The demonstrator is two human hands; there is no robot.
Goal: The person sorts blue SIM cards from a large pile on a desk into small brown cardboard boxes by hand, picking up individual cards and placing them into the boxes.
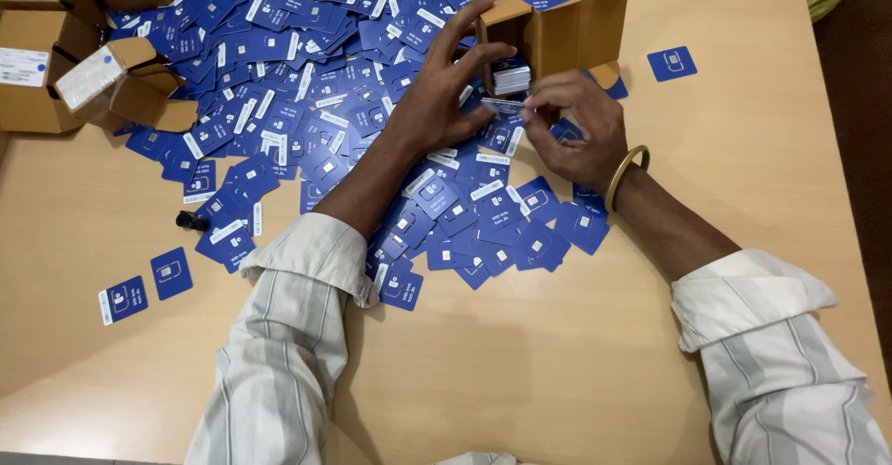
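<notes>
A big heap of small blue cards (307, 84) covers the far half of a wooden table (520, 363). My left hand (444, 89) rests on the heap with fingers spread, its fingertips touching the open mouth of a small cardboard box (569, 30) lying on its side. A stack of cards (511, 78) sits at that opening. My right hand (576, 130), with a gold bangle on the wrist, pinches a thin card (502, 105) just below the box, between both hands.
Several brown cardboard boxes (56, 56) stand at the far left, one tipped open (116, 79). A small black object (190, 222) lies left of the heap. Loose single cards lie at the left (149, 284) and at the far right (672, 63).
</notes>
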